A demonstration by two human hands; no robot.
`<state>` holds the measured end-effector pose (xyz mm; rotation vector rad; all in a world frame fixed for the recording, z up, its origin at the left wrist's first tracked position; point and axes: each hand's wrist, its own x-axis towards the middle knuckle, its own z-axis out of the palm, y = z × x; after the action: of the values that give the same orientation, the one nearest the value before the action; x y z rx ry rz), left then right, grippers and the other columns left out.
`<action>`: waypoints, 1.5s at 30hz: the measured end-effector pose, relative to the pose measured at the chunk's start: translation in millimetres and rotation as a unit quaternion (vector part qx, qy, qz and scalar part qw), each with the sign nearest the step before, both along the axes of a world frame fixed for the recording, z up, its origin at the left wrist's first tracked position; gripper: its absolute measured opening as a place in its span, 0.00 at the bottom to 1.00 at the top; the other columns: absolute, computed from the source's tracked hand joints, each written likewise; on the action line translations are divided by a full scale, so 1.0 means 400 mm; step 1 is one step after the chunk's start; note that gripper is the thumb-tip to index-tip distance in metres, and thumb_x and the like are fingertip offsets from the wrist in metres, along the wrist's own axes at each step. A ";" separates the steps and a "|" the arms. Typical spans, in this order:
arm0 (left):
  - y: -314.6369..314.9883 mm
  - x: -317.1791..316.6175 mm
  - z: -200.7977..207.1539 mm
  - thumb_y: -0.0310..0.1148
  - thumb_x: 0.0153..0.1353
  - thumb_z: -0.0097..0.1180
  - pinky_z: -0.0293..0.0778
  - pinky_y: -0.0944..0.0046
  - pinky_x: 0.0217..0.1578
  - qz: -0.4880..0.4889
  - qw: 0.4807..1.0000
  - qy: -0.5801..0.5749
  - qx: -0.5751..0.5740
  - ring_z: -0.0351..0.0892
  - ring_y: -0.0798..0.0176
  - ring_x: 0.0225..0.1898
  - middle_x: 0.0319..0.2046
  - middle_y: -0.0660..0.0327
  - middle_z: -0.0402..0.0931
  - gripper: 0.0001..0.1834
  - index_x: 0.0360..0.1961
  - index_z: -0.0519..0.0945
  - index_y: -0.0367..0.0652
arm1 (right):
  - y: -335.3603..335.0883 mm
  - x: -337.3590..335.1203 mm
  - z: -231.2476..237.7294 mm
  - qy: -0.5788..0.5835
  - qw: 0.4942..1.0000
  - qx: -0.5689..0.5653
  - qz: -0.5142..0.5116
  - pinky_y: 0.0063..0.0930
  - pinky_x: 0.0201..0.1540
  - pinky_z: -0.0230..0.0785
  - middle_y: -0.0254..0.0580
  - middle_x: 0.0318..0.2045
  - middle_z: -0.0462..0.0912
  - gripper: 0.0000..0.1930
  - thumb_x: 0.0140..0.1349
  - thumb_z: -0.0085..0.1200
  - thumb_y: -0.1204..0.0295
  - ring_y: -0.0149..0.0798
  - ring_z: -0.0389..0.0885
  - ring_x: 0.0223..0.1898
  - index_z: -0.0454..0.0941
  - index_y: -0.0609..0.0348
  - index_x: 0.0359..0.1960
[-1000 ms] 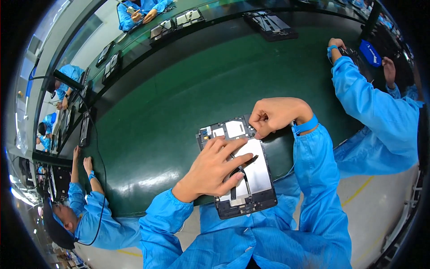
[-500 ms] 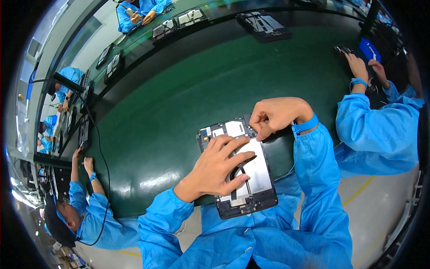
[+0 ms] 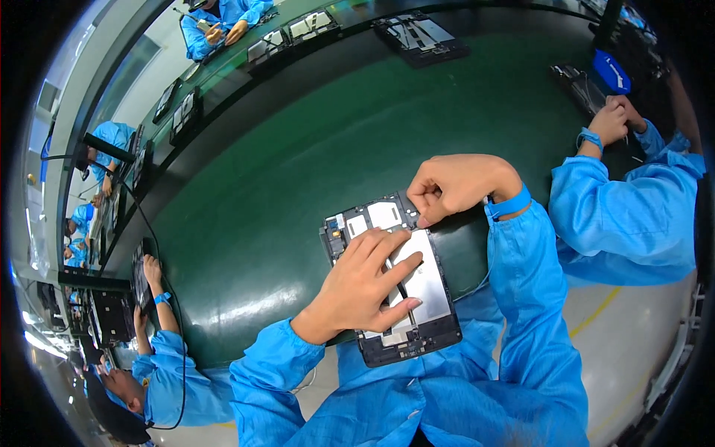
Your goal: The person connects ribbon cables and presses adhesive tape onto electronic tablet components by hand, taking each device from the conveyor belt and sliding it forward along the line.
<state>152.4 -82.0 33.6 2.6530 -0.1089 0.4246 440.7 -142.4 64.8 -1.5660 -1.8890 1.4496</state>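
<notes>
An opened tablet (image 3: pixel 428 287) with a black frame, a silver battery panel and small circuit parts lies at the near edge of the green table (image 3: pixel 298 164). My left hand (image 3: pixel 361 287) rests flat on it, fingers spread over the silver panel. My right hand (image 3: pixel 454 182) is curled at the tablet's upper right corner, its fingertips pinched together on the edge there. Whether a small part sits between those fingertips is not visible. Both my arms wear blue sleeves, and a blue wrist strap (image 3: pixel 510 203) circles the right wrist.
A person in blue (image 3: pixel 633 201) works at my right with hands by a dark device (image 3: pixel 577 82) and a blue box (image 3: pixel 611 71). Another person (image 3: pixel 156 357) sits at my left. More opened devices (image 3: pixel 421 33) lie along the far side, where further workers sit.
My hands and the tablet have barely moved. The person at my right has pulled the raised arm down and in toward the dark device.
</notes>
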 end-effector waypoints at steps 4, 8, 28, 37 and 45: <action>-0.002 0.002 -0.003 0.51 0.57 0.72 0.72 0.38 0.65 -0.001 1.000 0.009 0.005 0.74 0.36 0.62 0.68 0.45 0.74 0.36 0.65 0.85 0.47 | 0.001 0.001 0.000 0.002 0.999 0.018 -0.036 0.32 0.27 0.60 0.32 0.17 0.79 0.13 0.65 0.73 0.71 0.26 0.71 0.21 0.82 0.61 0.26; 0.004 0.006 -0.001 0.51 0.56 0.73 0.73 0.38 0.65 -0.010 1.000 0.019 -0.017 0.74 0.36 0.63 0.69 0.45 0.73 0.36 0.65 0.85 0.48 | 0.007 -0.021 -0.002 0.022 0.991 0.089 -0.102 0.30 0.28 0.64 0.33 0.19 0.81 0.11 0.65 0.74 0.70 0.27 0.74 0.21 0.85 0.62 0.29; 0.016 0.025 0.005 0.47 0.59 0.73 0.73 0.40 0.71 -0.017 1.000 0.013 -0.019 0.78 0.40 0.71 0.62 0.46 0.80 0.30 0.58 0.86 0.41 | 0.037 -0.083 -0.135 0.112 0.952 0.238 -0.154 0.39 0.53 0.74 0.40 0.41 0.85 0.07 0.59 0.75 0.72 0.44 0.84 0.47 0.89 0.59 0.33; 0.024 0.023 0.000 0.44 0.60 0.73 0.76 0.42 0.67 -0.022 0.999 0.008 -0.043 0.79 0.40 0.71 0.64 0.45 0.80 0.29 0.58 0.85 0.38 | 0.036 -0.052 -0.115 0.138 0.959 0.212 -0.129 0.38 0.53 0.76 0.43 0.43 0.88 0.07 0.62 0.73 0.74 0.44 0.87 0.47 0.88 0.60 0.37; 0.022 0.037 -0.002 0.41 0.59 0.73 0.78 0.49 0.57 -0.014 1.000 0.011 -0.016 0.81 0.45 0.70 0.60 0.48 0.82 0.28 0.58 0.86 0.38 | 0.017 -0.025 -0.103 0.141 0.967 0.185 -0.102 0.41 0.64 0.76 0.48 0.54 0.87 0.23 0.64 0.71 0.73 0.48 0.86 0.56 0.84 0.58 0.62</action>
<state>167.1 -73.1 33.0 2.6211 -0.1322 0.3854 430.6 -135.7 23.7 -1.2606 -1.6603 1.0899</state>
